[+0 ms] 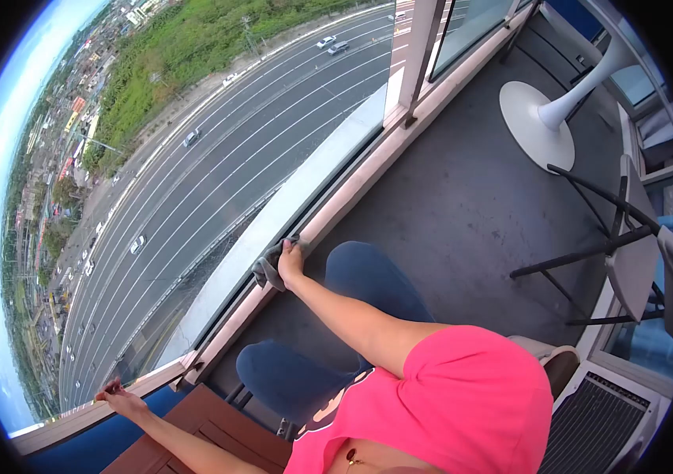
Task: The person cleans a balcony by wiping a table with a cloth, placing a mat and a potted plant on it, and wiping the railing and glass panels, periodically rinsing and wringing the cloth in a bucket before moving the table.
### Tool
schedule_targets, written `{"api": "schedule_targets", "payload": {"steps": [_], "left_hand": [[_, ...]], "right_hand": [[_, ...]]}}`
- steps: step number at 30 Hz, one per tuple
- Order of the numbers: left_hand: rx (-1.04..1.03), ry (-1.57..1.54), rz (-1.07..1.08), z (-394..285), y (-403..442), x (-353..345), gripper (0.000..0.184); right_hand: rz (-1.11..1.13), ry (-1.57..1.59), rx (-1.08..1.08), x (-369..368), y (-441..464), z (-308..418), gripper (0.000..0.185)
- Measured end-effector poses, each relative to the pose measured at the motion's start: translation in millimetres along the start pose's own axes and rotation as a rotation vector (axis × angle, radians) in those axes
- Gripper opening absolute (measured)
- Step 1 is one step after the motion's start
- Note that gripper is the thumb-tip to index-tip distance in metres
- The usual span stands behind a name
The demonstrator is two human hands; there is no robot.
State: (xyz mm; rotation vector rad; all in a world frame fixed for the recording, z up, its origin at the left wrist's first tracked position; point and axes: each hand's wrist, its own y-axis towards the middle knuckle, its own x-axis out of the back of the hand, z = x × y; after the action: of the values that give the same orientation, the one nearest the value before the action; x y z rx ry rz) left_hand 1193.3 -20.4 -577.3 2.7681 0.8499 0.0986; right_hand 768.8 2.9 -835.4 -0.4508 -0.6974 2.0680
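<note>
My right hand [292, 264] is closed on a crumpled dark grey cloth [269, 269]. It presses the cloth against the pale ledge below the balcony glass. My left hand [121, 399] is at the lower left, by the pale window rail [68, 426]. Its fingers are loosely bent and a little apart, with nothing seen in them; whether it rests on the rail is hard to make out. A reddish-brown slatted wooden piece [210, 430] lies below my left forearm.
A white round pedestal base [519, 118] stands on the grey floor [447, 205]. Folding chairs with black legs [581, 253] are at the right, and a vented grille [601, 419] is at lower right. Beyond the glass, a multi-lane road [218, 166] with cars runs far below.
</note>
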Motion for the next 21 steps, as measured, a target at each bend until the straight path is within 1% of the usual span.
{"api": "schedule_targets", "payload": {"steps": [2,4,5,6,7,9,11,12,13,15,17,18,19,20,21], "left_hand": [[-0.025,0.013,0.018,0,-4,-1,0.044],[-0.037,0.077,0.015,4,-9,-5,0.051],[-0.054,0.130,0.017,5,-10,-5,0.055],[-0.018,0.141,0.028,2,-15,-9,0.058],[0.021,0.163,0.041,-3,-19,-10,0.061],[0.047,0.202,0.151,-4,-18,-3,0.070],[0.100,0.305,0.021,-33,-43,-25,0.071],[0.136,0.291,-0.122,-36,-45,-29,0.070],[0.174,0.277,-0.266,-33,-48,-34,0.068],[0.455,0.261,-0.427,-51,-75,-53,0.067],[0.499,0.845,0.096,-76,-112,-71,0.066],[0.462,0.913,0.398,-70,-123,-81,0.064],[0.498,0.823,0.641,-91,-146,-104,0.063],[0.397,0.752,0.889,-109,-167,-129,0.060],[0.363,0.746,1.089,-173,-193,-171,0.057]], "right_hand": [[0.054,-0.106,-0.011,29,-11,21,0.039],[0.078,0.165,-0.005,50,-24,51,0.026],[0.154,0.396,-0.057,59,-28,68,0.028],[0.295,0.617,-0.153,74,-41,101,0.028],[0.401,0.691,-0.255,90,-56,139,0.035],[0.656,0.840,-0.361,118,-73,199,0.044],[0.864,0.933,-0.277,149,-99,268,0.051],[0.864,0.995,-0.233,166,-125,306,0.050],[0.910,1.021,-0.186,181,-130,327,0.047],[1.010,1.063,-0.095,207,-142,368,0.042],[0.668,0.782,0.036,224,-174,426,0.036],[0.615,0.780,0.072,232,-190,459,0.036],[0.562,0.777,0.103,239,-206,494,0.035],[0.457,0.762,0.225,241,-221,533,0.036],[0.352,0.741,0.343,239,-234,575,0.037]]}}
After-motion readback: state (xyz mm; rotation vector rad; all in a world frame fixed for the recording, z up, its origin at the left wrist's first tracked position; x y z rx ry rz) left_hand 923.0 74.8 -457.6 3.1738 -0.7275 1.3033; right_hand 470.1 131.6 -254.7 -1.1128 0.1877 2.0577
